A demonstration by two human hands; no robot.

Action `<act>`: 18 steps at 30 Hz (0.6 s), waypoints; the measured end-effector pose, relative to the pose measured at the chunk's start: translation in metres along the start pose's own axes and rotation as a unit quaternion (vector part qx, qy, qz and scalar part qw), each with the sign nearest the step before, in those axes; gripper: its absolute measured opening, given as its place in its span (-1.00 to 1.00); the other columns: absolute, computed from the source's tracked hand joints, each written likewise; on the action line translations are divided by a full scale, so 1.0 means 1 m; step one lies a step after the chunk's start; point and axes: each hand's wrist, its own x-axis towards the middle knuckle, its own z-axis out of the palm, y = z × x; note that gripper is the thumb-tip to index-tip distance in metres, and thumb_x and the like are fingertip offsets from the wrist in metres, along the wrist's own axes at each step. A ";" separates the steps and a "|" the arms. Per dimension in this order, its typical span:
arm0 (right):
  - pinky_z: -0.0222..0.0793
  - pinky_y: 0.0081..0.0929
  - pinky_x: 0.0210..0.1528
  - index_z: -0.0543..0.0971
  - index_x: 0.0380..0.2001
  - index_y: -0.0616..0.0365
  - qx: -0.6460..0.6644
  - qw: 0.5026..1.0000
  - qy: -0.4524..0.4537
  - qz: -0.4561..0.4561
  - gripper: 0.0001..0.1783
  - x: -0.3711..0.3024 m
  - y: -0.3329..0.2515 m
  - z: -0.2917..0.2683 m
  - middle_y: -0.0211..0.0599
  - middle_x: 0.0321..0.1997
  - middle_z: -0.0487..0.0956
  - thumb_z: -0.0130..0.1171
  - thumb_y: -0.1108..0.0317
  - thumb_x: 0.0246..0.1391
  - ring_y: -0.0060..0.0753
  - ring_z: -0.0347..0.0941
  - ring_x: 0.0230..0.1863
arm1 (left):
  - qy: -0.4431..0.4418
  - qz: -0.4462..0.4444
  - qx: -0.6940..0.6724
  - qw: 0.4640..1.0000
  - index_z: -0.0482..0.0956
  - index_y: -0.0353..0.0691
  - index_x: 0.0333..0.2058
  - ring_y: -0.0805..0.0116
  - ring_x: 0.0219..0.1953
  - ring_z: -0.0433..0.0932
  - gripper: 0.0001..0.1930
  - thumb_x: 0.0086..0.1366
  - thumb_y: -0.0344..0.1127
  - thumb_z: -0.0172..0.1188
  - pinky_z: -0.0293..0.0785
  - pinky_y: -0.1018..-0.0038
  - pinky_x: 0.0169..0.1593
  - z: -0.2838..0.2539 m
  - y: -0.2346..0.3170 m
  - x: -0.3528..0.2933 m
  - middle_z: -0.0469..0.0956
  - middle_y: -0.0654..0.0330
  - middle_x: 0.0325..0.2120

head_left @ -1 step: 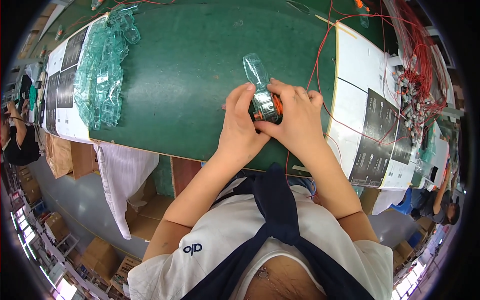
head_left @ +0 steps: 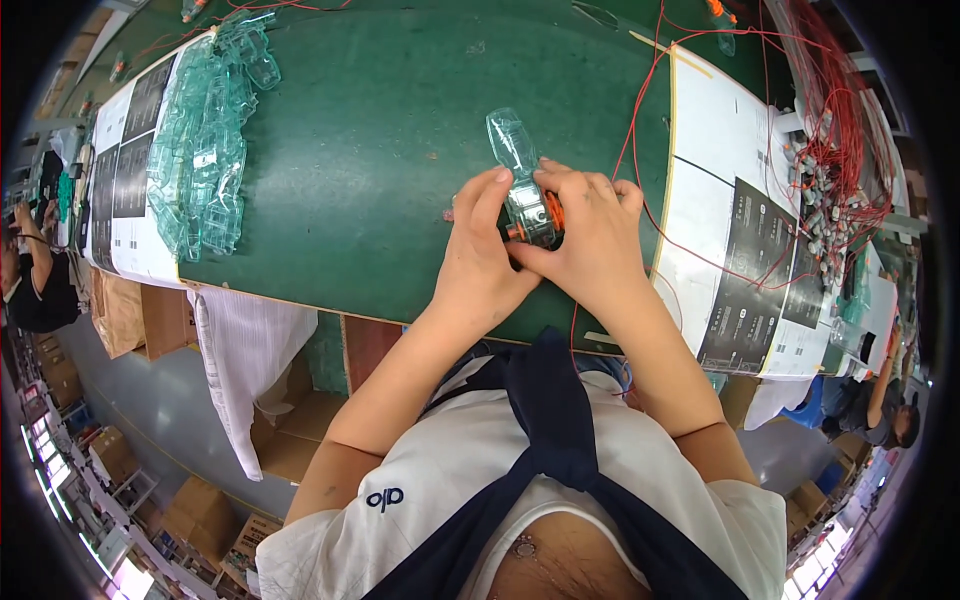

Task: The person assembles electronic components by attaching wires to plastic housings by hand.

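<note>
Above the green tabletop, both hands close round a see-through, faintly green plastic housing with orange parts and a dark lower end. Its long clear end points away from me. My left hand grips the left side, thumb and fingers against the plastic. From the right, my right hand wraps it, fingertips curled over the side beside the orange piece. The two hands meet at the near end, and the palms hide part of the housing there.
Similar clear plastic shells are piled on printed white sheets at the left. To the right, red wires with small connectors lie on another printed sheet. A loose red wire runs near my right hand. People work at both sides.
</note>
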 end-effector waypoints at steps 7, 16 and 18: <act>0.16 -0.25 0.15 0.43 0.08 0.10 0.108 0.991 0.044 -0.060 -0.22 0.011 -0.020 -0.021 -0.31 0.05 0.56 0.48 0.27 -0.30 -0.30 0.44 -0.08 | -0.089 -0.331 -0.406 0.847 0.27 -0.30 0.16 0.19 -0.06 0.48 -0.26 -0.03 -0.54 0.37 0.45 0.40 0.01 -0.038 0.025 0.016 0.41 -0.01 -0.01; 0.35 -0.43 0.03 0.45 0.09 0.19 0.370 0.928 -0.047 -0.011 -0.34 0.041 -0.017 -0.046 -0.26 -0.11 0.60 0.41 0.39 -0.16 -0.33 0.48 -0.18 | -0.124 -0.203 -0.187 0.953 0.50 -0.33 0.00 0.40 -0.19 0.53 -0.59 0.13 -0.51 0.29 0.47 0.52 -0.08 -0.046 0.022 0.036 0.57 0.12 -0.23; 0.37 -0.50 -0.02 0.47 0.06 0.21 0.473 0.863 -0.094 0.154 -0.40 0.047 -0.014 -0.050 -0.28 -0.17 0.61 0.39 0.40 -0.12 -0.36 0.48 -0.21 | -0.145 -0.253 -0.265 0.919 0.50 -0.33 0.00 0.43 -0.18 0.53 -0.60 0.14 -0.52 0.27 0.48 0.53 -0.08 -0.040 0.015 0.050 0.58 0.13 -0.21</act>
